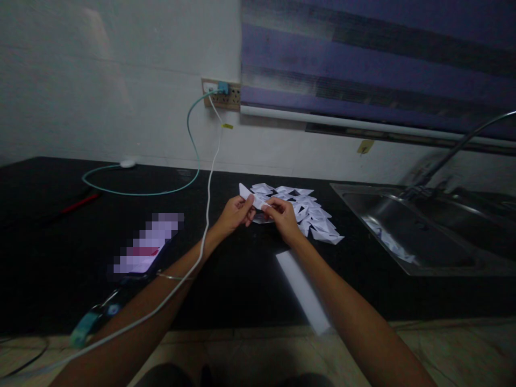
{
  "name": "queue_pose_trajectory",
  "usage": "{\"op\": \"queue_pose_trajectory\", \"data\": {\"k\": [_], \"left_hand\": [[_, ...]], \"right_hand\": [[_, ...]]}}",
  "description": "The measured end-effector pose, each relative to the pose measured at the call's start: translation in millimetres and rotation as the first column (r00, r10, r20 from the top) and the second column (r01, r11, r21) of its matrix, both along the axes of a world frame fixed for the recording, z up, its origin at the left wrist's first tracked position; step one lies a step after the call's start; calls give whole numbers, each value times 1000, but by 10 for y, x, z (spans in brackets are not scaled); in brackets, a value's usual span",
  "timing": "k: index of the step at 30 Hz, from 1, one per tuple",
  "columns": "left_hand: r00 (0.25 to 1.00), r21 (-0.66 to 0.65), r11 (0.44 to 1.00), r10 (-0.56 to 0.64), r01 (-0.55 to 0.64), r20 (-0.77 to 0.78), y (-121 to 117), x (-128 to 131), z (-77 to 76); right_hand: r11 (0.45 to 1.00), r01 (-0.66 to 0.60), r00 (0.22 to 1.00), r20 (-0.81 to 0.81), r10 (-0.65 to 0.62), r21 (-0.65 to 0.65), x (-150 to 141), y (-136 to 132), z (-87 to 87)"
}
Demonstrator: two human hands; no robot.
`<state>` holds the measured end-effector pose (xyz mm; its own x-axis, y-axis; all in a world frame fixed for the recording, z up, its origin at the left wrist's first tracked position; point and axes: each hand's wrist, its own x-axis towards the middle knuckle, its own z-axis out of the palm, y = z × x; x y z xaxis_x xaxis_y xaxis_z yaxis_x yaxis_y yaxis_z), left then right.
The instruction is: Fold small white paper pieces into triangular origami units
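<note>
Between my two hands is a folded piece of white paper (245, 192) with a pointed end sticking up to the left. My left hand (234, 214) pinches its left side between thumb and fingers. On the right side, my right hand (282, 216) grips the same piece, thumb and fingertips closed. Just behind and right of my hands lies a pile of folded white paper pieces (318, 217) with pointed ends, on the black countertop (234, 285). A flat white paper strip (300, 290) rests near the front edge, beside my right forearm.
A phone (149, 247) with a blurred-out screen lies left, with a teal strap (85, 325). A white cable (208, 199) runs over my left forearm from the wall socket (221, 95). A teal cable (141, 192) curls behind. The steel sink (407, 228) is at right.
</note>
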<state>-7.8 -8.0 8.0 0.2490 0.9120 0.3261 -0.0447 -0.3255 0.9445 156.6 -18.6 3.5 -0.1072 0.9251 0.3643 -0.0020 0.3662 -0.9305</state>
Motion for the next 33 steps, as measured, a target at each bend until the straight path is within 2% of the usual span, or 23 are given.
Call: {"op": "queue_pose_trajectory", "data": {"k": [3, 8, 14, 16, 19, 23, 26, 30, 33], "left_hand": [[999, -12, 1000, -24, 24, -30, -20, -1, 17], [996, -4, 998, -58, 58, -65, -32, -10, 29], [993, -78, 991, -113, 112, -18, 97, -51, -79], [997, -86, 993, -75, 78, 36, 154, -94, -107], [999, -25, 999, -37, 37, -3, 197, -162, -103], [992, -51, 992, -116, 114, -57, 181, -208, -78], [979, -91, 981, -179, 171, -97, 179, -222, -86], [967, -129, 970, -221, 205, -127, 201, -226, -95], [950, -150, 954, -282, 262, -137, 185, -209, -71]], "right_hand": [[1000, -14, 1000, -13, 14, -4, 18, 10, -12], [997, -66, 996, 70, 64, 33, -5, 11, -31], [992, -29, 986, 169, 8, 122, 64, 36, -33], [977, -31, 951, 307, -36, 211, 120, 42, -27], [945, -54, 871, 479, -113, 321, 188, 41, -10], [916, -63, 834, 524, -170, 397, 211, 25, 41], [884, -120, 805, 566, -179, 451, 209, 19, 84], [844, -233, 697, 688, -202, 483, 235, 38, 93], [839, -246, 630, 738, -242, 486, 252, 32, 105]]}}
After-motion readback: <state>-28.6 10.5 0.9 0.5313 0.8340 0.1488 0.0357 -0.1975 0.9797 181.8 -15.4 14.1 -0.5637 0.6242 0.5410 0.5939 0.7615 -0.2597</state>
